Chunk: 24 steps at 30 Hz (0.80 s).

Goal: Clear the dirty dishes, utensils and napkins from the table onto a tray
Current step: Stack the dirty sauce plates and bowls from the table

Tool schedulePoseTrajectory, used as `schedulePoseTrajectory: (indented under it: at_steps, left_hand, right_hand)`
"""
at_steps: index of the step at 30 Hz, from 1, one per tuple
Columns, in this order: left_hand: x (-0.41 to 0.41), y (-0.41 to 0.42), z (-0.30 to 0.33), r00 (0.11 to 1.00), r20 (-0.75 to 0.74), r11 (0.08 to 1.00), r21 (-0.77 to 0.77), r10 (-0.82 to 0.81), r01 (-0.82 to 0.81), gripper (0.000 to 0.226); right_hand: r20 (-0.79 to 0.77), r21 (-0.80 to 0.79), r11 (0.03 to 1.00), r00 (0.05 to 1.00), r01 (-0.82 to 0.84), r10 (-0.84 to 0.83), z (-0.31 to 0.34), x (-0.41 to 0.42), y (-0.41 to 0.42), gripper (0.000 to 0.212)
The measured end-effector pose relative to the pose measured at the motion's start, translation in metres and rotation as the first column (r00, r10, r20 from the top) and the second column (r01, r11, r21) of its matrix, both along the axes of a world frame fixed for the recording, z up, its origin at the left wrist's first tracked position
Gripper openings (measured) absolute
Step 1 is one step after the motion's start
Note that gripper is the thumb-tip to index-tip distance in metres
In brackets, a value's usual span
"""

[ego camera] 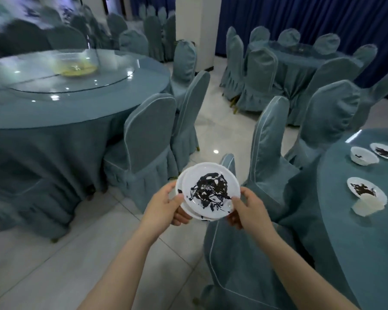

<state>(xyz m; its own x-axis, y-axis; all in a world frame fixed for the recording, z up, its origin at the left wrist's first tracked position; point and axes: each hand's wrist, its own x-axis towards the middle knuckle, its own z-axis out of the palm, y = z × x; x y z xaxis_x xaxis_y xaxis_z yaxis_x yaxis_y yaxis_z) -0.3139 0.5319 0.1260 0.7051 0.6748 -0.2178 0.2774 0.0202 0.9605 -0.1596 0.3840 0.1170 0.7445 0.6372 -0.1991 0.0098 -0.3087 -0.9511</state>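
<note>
I hold a small stack of white plates (207,193) smeared with dark sauce in front of me, above the floor and chairs. My left hand (166,205) grips the stack's left edge, thumb on top. My right hand (248,208) pinches its right rim. On the round table at right (354,220) lie another dirty plate (365,190) with a crumpled white napkin (211,206) touching it, a white bowl (363,155), and two more soiled dishes (385,151) further back. No tray is in view.
Blue-covered chairs (150,130) crowd the gap between tables; one chair back (238,253) is right under my hands. A large round table with a glass turntable (65,86) stands at left. Tiled floor (43,253) lies at lower left. Another table with chairs stands at back right.
</note>
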Motion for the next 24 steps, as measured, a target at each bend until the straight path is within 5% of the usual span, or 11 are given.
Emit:
schedulePoseTrajectory:
  at_steps: [11, 24]
  left_hand:
    - [0.007, 0.146, 0.011, 0.995, 0.024, 0.995, -0.002, 0.096, -0.096, 0.024]
    - [0.146, 0.322, 0.029, 0.999, -0.003, 0.994, 0.098, 0.043, -0.042, 0.030]
  right_hand:
    - [0.015, 0.072, 0.991, 0.994, -0.113, 0.113, 0.000, 0.017, 0.161, 0.039]
    - [-0.073, 0.101, 0.990, 0.993, 0.103, -0.096, 0.000, 0.143, 0.298, 0.019]
